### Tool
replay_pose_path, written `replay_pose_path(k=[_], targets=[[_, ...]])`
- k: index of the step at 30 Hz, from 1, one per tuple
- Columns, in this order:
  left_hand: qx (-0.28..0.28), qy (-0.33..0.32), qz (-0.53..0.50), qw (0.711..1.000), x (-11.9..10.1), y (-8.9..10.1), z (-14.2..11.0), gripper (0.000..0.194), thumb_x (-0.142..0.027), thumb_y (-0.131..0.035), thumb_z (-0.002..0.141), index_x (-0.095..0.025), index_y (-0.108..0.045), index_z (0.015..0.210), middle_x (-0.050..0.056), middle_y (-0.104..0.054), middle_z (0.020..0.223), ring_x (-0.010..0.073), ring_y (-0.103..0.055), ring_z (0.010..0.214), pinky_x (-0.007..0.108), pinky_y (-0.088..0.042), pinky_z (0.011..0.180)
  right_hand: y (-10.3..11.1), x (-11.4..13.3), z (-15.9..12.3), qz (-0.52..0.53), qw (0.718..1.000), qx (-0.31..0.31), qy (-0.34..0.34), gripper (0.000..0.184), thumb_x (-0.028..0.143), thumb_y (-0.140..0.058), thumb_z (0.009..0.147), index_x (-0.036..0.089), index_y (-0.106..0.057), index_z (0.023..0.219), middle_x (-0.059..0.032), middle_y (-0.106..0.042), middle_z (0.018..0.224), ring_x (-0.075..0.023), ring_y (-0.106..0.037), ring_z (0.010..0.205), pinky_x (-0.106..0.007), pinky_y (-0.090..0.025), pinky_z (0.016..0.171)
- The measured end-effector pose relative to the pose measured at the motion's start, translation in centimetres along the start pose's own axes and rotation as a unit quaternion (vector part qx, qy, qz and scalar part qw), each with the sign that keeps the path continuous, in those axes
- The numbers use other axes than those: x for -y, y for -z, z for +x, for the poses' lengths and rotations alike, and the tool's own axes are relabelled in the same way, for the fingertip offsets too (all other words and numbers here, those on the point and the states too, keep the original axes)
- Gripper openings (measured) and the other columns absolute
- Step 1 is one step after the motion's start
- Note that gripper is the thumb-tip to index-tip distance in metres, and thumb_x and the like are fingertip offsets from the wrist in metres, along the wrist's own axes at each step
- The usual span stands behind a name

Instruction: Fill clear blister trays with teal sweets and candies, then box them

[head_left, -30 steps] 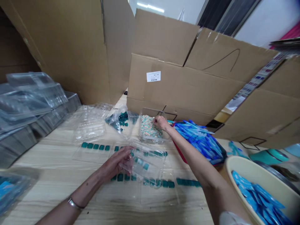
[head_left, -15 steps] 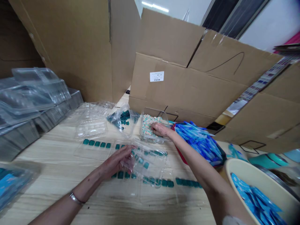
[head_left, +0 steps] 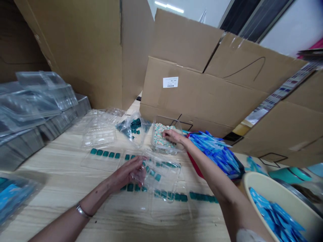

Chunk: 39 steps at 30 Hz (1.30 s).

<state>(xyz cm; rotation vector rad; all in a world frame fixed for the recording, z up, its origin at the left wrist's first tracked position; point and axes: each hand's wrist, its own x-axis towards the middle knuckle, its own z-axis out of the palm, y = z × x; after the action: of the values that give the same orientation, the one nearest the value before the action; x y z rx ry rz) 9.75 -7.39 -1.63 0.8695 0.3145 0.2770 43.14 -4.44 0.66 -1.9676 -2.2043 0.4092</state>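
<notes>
My left hand [head_left: 135, 169] grips the left edge of a clear plastic tray [head_left: 164, 179], tilted above the table, with green squares showing in or through it. My right hand [head_left: 173, 135] reaches into a clear plastic tub [head_left: 156, 147] of small pale pieces [head_left: 161, 129] flecked with turquoise and orange. Its fingers are bent together in a pinch on the pieces; what lies between the tips is hidden. Around the held tray, more clear trays lie flat, with rows of dark green squares [head_left: 105, 153] in them. Behind my left hand an open clear bag [head_left: 136, 136] holds loose green squares.
Empty clear trays [head_left: 98, 132] lie at the back left beside tall stacks of clear boxes [head_left: 37, 101]. A red bin of blue sticks [head_left: 214, 153] and a cream bucket [head_left: 248, 183] with blue packets stand right. Cardboard [head_left: 191, 97] walls the back.
Both hands keep nearly the same places. My right fingers shift slightly among the pale pieces, and the whole view drifts a little.
</notes>
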Motion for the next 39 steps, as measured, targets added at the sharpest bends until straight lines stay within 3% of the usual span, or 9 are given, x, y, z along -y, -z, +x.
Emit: replay_pose_path(k=[7, 16, 26, 32, 39], targets=[[0.007, 0.001, 0.004, 1.000, 0.0, 0.0, 0.0, 0.038, -0.040, -0.049, 0.086, -0.020, -0.048, 0.119, 0.003, -0.059, 0.070, 0.0150, -0.060, 0.053, 0.027, -0.050, 0.047, -0.2, -0.1, 0.7, 0.012, 1.000, 0.004, -0.011, 0.018, 0.007, -0.050, 0.068, 0.014, -0.061, 0.081, 0.0016, -0.058, 0.074, -0.0094, -0.048, 0.067, -0.017, -0.035, 0.062], [0.017, -0.004, -0.007, 1.000, 0.0, 0.0, -0.1, 0.039, -0.041, -0.052, 0.085, -0.020, -0.051, 0.118, 0.003, -0.059, 0.071, 0.0144, -0.059, 0.054, 0.026, -0.049, 0.048, 0.2, 0.3, 0.4, 0.005, 0.999, 0.012, -0.031, 0.019, 0.004, -0.050, 0.063, 0.015, -0.063, 0.071, 0.0025, -0.058, 0.065, -0.0087, -0.047, 0.060, -0.017, -0.033, 0.056], [0.008, -0.002, 0.008, 1.000, 0.0, 0.1, -0.1, 0.037, -0.041, -0.050, 0.086, -0.019, -0.049, 0.116, 0.003, -0.060, 0.071, 0.0148, -0.060, 0.052, 0.026, -0.048, 0.047, 1.2, 0.0, 0.2, 0.075, 0.994, -0.019, -0.079, 0.012, 0.015, -0.057, 0.068, 0.011, -0.063, 0.078, -0.0012, -0.064, 0.069, -0.0099, -0.055, 0.063, -0.018, -0.043, 0.059], [0.002, 0.005, 0.005, 1.000, -0.1, 0.0, -0.2, 0.036, -0.042, -0.050, 0.085, -0.022, -0.050, 0.115, 0.002, -0.061, 0.072, 0.0143, -0.060, 0.051, 0.026, -0.048, 0.047, 0.5, 0.3, 1.4, 0.073, 0.993, -0.011, -0.088, 0.007, 0.014, -0.063, 0.061, 0.013, -0.064, 0.068, 0.0023, -0.062, 0.062, -0.0096, -0.054, 0.059, -0.018, -0.041, 0.058], [0.011, -0.007, 0.001, 1.000, 0.0, 0.1, 0.0, 0.039, -0.041, -0.051, 0.085, -0.019, -0.050, 0.117, 0.003, -0.060, 0.071, 0.0144, -0.060, 0.053, 0.026, -0.049, 0.048, -0.2, 1.3, 1.5, 0.039, 0.994, -0.046, -0.092, 0.012, 0.005, -0.062, 0.056, 0.015, -0.056, 0.055, 0.0024, -0.058, 0.064, -0.0118, -0.051, 0.069, -0.020, -0.037, 0.066]])
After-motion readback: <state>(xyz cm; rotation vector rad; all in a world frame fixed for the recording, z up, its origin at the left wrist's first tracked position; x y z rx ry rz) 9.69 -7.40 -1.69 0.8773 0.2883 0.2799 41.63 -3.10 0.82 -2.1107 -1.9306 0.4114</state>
